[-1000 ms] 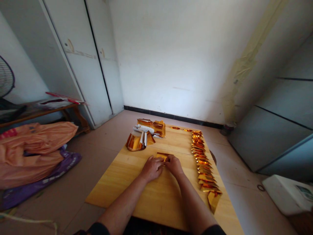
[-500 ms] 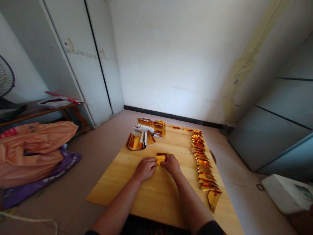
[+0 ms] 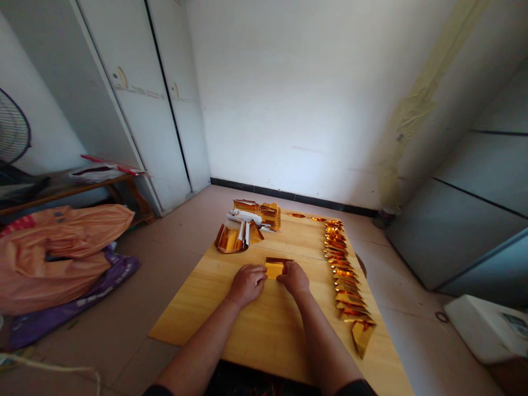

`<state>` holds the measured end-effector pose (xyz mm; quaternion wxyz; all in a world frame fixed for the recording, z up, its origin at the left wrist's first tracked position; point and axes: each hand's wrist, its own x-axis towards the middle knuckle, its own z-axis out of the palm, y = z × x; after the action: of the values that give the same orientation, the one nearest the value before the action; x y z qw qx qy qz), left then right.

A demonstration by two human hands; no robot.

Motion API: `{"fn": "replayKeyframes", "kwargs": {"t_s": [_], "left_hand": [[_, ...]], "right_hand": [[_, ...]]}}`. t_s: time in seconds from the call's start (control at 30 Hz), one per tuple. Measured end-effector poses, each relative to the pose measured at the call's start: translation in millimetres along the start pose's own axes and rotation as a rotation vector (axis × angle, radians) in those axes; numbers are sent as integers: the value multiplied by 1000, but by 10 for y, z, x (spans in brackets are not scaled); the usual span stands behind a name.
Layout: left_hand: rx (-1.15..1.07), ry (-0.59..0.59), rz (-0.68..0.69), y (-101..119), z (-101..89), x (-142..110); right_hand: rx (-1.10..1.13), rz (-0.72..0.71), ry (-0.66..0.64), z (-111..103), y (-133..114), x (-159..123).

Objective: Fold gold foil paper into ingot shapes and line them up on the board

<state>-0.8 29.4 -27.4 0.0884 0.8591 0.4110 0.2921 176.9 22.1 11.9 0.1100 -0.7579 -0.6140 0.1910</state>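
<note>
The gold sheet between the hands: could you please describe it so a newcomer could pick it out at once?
On the wooden table, find the left hand and right hand. Between them lies the gold sheet, a darker strip along its far edge. Unlike the row of gold pieces at right, it lies alone, with both hands at it.

Left edge: I've got a fan (image 3: 14,126), partly cut off.
Left floor (image 3: 165,258): crumpled orange sheet (image 3: 74,234), kinda draped over a purple bag (image 3: 49,324).
Wall (image 3: 289,99): whitish, yellowish tape (image 3: 416,113) running up it on my feed.
Right: pale box (image 3: 482,322), small dark ring (image 3: 441,317) just beside it.
</note>
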Motion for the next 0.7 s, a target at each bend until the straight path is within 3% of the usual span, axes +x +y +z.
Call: {"fn": "replayKeyframes", "kwargs": {"t_s": [0.27,0.5,0.7], "left_hand": [[37,-67,-77,53,-30,79],[111,-142,4,46,-25,227],[105,-97,20,9,15,213]], "right_hand": [[40,12,46,-97,407,12],[8,37,51,-145,361,12],[19,18,34,-141,414,91]]}}
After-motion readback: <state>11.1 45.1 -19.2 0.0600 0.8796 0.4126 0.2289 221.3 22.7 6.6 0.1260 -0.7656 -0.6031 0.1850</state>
